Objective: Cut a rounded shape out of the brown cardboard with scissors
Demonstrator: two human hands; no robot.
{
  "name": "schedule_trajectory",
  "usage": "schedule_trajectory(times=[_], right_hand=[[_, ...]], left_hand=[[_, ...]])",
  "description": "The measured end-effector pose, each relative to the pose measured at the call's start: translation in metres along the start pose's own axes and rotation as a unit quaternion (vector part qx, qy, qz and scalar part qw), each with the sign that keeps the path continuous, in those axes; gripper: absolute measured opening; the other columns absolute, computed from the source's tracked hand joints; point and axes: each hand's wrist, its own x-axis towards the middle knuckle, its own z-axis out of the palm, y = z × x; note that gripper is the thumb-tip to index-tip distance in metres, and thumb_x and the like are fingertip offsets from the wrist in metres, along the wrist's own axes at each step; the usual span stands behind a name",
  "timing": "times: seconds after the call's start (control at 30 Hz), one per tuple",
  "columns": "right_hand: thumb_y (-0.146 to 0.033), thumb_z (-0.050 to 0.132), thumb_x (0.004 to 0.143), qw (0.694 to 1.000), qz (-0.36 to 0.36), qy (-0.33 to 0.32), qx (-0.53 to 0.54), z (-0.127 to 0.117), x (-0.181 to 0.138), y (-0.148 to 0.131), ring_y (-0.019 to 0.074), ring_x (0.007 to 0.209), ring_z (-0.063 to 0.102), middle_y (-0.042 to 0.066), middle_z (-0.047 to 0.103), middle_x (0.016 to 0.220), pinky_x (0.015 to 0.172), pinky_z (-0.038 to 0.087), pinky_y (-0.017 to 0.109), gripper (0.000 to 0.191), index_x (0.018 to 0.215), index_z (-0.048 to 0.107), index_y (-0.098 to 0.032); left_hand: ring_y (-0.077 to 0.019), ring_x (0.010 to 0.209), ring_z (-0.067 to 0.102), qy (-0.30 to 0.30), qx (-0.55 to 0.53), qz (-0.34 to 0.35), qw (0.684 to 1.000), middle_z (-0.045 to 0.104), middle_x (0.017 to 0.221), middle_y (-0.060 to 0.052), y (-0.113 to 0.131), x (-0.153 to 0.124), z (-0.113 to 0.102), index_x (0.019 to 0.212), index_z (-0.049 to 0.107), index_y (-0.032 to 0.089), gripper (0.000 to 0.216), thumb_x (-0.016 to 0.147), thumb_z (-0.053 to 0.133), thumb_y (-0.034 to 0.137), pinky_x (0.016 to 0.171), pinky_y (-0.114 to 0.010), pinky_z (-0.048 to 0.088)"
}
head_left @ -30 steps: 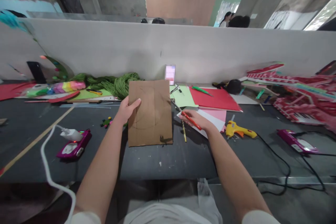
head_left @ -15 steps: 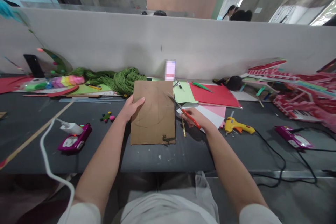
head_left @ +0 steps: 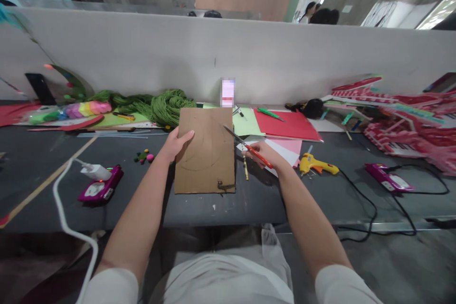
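A brown cardboard sheet (head_left: 204,152) stands in the middle in front of me, a curved line drawn on it and a dark mark near its lower right corner. My left hand (head_left: 175,145) grips its left edge, thumb on the face and the other fingers behind. My right hand (head_left: 265,154) is closed round the red handles of a pair of scissors (head_left: 255,154). The blades cross the sheet's right edge at the upper part, pointing up and left; whether they bite into the card I cannot tell. Beneath the right hand a thin yellow patterned stick (head_left: 245,168) shows.
A yellow glue gun (head_left: 317,165) lies to the right, its cord running to a purple power strip (head_left: 388,178). Another power strip (head_left: 101,185) sits left. Green yarn (head_left: 171,107), red paper (head_left: 288,124) and a green cutter (head_left: 270,114) lie behind, before the grey partition (head_left: 142,52).
The view has shifted slightly, so everything sits a little further left. Both hands keep their holds; the scissor blades reach slightly further over the cardboard.
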Motion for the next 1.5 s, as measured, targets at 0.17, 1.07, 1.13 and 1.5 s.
schedule_trajectory(times=[0.17, 1.07, 1.13, 1.5], right_hand=[[-0.072, 0.076, 0.075, 0.993, 0.016, -0.046, 0.106, 0.005, 0.005, 0.003, 0.0088, 0.043, 0.04, -0.006, 0.046, 0.055, 0.041, 0.03, 0.023, 0.058, 0.073, 0.049, -0.022], [-0.078, 0.067, 0.082, 0.992, 0.043, -0.066, 0.1, 0.008, -0.002, -0.012, 0.0111, 0.048, 0.051, -0.002, 0.053, 0.06, 0.047, 0.041, 0.025, 0.061, 0.073, 0.055, -0.019], [-0.077, 0.066, 0.083, 0.995, 0.045, -0.054, 0.068, 0.008, -0.004, -0.016, 0.0118, 0.047, 0.052, -0.002, 0.054, 0.057, 0.047, 0.042, 0.025, 0.06, 0.071, 0.055, -0.019], [-0.076, 0.056, 0.09, 0.998, 0.021, -0.03, -0.047, 0.004, -0.011, -0.026, 0.0112, 0.04, 0.044, -0.003, 0.048, 0.042, 0.05, 0.038, 0.026, 0.063, 0.06, 0.047, -0.022]], left_hand=[[-0.0342, 0.105, 0.074, -0.005, 0.009, 0.008, 1.0, 0.077, 0.12, -0.016, 0.0, -0.001, -0.001, 0.115, 0.074, 0.019, 0.054, 0.07, 0.09, 0.044, 0.087, -0.042, 0.061], [-0.0324, 0.101, 0.075, -0.052, 0.034, 0.013, 0.998, 0.077, 0.119, -0.016, 0.003, -0.005, 0.006, 0.12, 0.07, 0.015, 0.056, 0.075, 0.085, 0.044, 0.085, -0.043, 0.062], [-0.0324, 0.102, 0.075, -0.056, 0.043, 0.021, 0.997, 0.077, 0.119, -0.016, 0.004, -0.006, 0.007, 0.121, 0.069, 0.015, 0.056, 0.076, 0.084, 0.045, 0.085, -0.043, 0.062], [-0.0313, 0.103, 0.075, -0.055, 0.027, 0.005, 0.998, 0.075, 0.124, -0.016, 0.001, -0.003, 0.004, 0.123, 0.07, 0.016, 0.058, 0.075, 0.085, 0.045, 0.087, -0.043, 0.062]])
